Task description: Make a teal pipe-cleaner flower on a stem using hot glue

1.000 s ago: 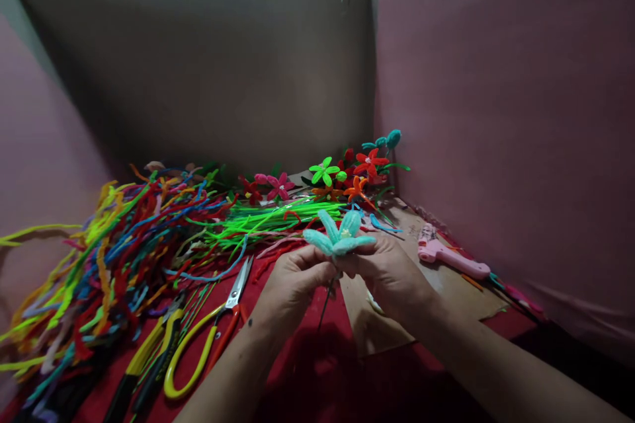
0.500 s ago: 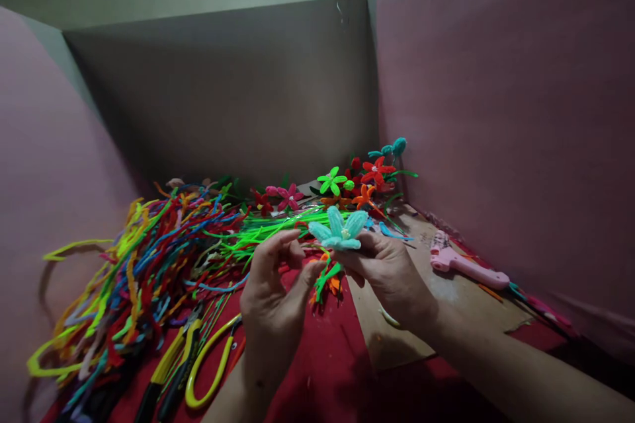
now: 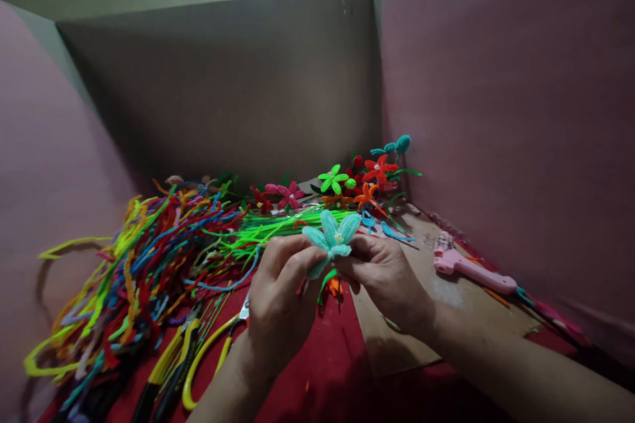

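A turquoise pipe-cleaner flower [image 3: 331,232] with a pale yellow centre is held up between my hands, its petals spread. My left hand [image 3: 285,291] pinches a lower petal on the flower's left side. With fingers closed, my right hand [image 3: 389,277] grips the flower from the right, near its base. Just below the flower, green and orange pipe-cleaner pieces [image 3: 333,285] show between the hands; whether they touch the flower I cannot tell. The fingertips of both hands are partly hidden.
A heap of coloured pipe cleaners [image 3: 143,264] lies at left, with green stems [image 3: 278,228] behind the hands. Yellow-handled pliers [image 3: 173,360] and scissors [image 3: 191,370] sit front left. A pink glue gun [image 3: 471,269] rests on cardboard [image 3: 411,357] at right. Finished flowers [image 3: 380,168] stand at the back.
My left hand has moved in from beside the flower and closed on a petal. The flower has tilted and shifted slightly left, still in my right hand. The view has shifted a little.
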The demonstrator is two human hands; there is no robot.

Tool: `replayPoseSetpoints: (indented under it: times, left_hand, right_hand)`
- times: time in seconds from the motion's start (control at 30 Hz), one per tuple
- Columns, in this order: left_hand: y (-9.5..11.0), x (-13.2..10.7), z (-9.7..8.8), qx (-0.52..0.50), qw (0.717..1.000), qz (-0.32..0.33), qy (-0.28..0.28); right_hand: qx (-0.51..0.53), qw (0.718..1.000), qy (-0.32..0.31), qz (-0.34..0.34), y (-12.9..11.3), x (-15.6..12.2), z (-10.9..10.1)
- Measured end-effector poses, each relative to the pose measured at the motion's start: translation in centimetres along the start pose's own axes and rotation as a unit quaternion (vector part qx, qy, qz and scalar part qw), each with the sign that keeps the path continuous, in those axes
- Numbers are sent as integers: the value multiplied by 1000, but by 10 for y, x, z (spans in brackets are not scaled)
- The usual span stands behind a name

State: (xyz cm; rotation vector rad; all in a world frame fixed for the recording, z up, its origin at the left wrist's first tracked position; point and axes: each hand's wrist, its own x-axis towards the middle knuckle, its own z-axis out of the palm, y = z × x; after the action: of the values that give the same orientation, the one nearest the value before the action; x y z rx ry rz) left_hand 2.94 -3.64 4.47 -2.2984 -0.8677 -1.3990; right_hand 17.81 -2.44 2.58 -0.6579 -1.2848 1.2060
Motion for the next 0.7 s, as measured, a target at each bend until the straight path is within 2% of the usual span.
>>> replayPoseSetpoints:
  times: [0.13, 0.2, 0.5, 0.6, 0.7]
  left_hand:
    - [9, 9, -3, 70, 997, 14, 32]
    - [11, 11, -4, 93, 995, 29, 34]
    - [2, -2, 10, 170, 971, 168, -9]
    - [7, 2, 6, 120, 985, 119, -20]
    - [12, 18, -11, -53, 996, -27, -58]
  right_hand:
    - [-81, 993, 20, -82, -3, 2, 1]
    - [-94, 990, 24, -98, -1, 3, 1]
    - [-45, 997, 15, -54, 5, 4, -1]
    - [-17, 999, 6, -31, 2, 5, -3]
    - [-6, 1000, -19, -16, 0, 8, -7]
